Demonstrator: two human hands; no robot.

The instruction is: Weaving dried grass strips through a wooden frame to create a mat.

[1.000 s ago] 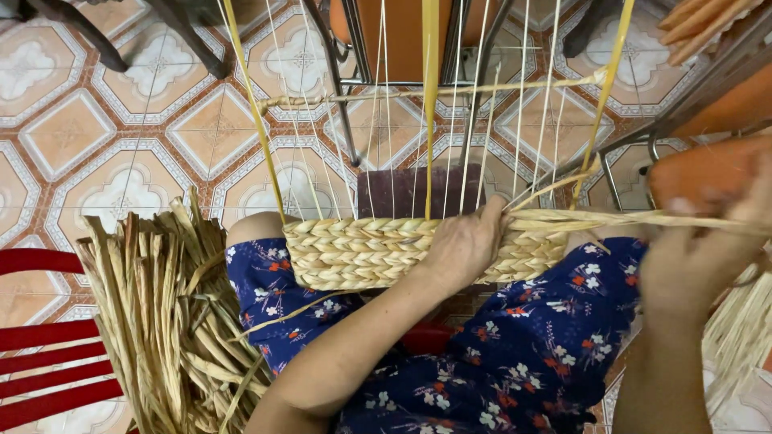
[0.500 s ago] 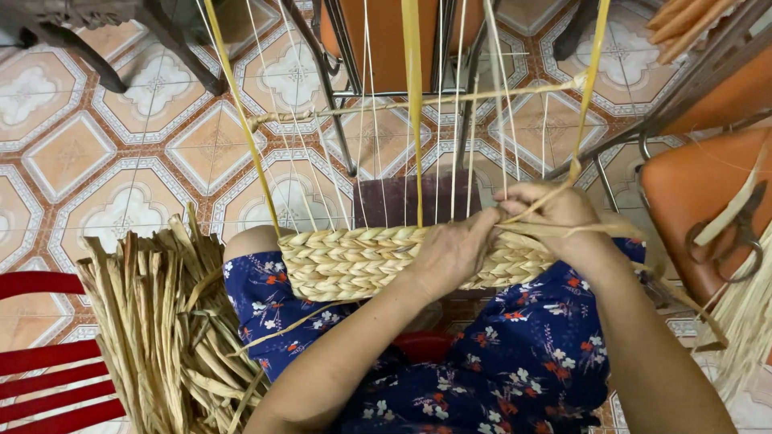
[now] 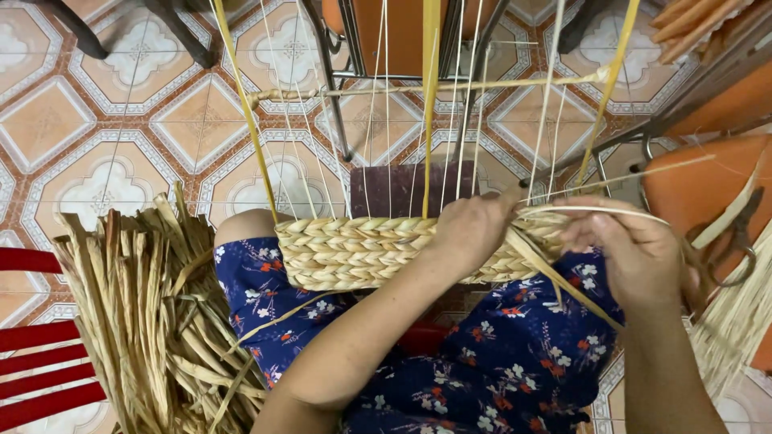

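A partly woven straw mat (image 3: 354,251) of braided rows lies across my lap, with thin upright strings (image 3: 386,120) running up from it to a horizontal bar. My left hand (image 3: 470,229) presses on the top edge of the weave near its right end, fingers among the strings. My right hand (image 3: 631,249) is beside it at the right end, fingers closed on a pale straw strand (image 3: 599,211) that sticks out to the right. Another loose strand (image 3: 563,283) trails down over my floral skirt.
A thick bundle of dried straw (image 3: 149,321) lies at my left, over a red slatted seat (image 3: 36,362). An orange chair (image 3: 691,181) with scissors (image 3: 736,245) stands at the right. Metal chair legs (image 3: 334,88) and a patterned tile floor (image 3: 104,120) lie ahead.
My right hand came in from the far right, drawing the strand to the weave's right end, and now sits beside my left hand. The left hand stayed on the weave's top edge.
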